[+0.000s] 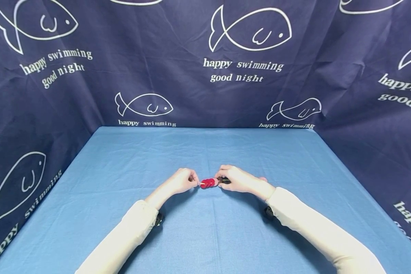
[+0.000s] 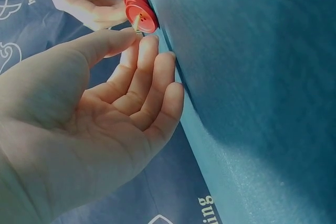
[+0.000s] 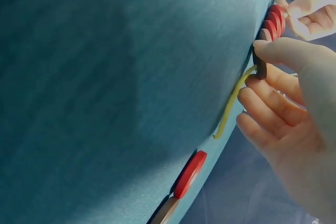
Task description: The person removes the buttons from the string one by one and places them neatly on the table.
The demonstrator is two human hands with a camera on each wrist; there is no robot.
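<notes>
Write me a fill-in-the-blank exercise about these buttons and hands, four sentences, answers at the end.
1. The button nearest the left grip is coloured ____.
2. The dark button is pinched in the ____ grip.
3. The cord trailing beside that dark button is ____.
4. The backdrop repeats the words "happy ____".

Missing words: red; right; yellow; swimming.

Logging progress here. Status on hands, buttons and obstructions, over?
Left hand pinches yellow cord at one end. Right hand pinches dark button. Red buttons threaded between hands. Loose red button lies apart, seemingly out of the way.
</notes>
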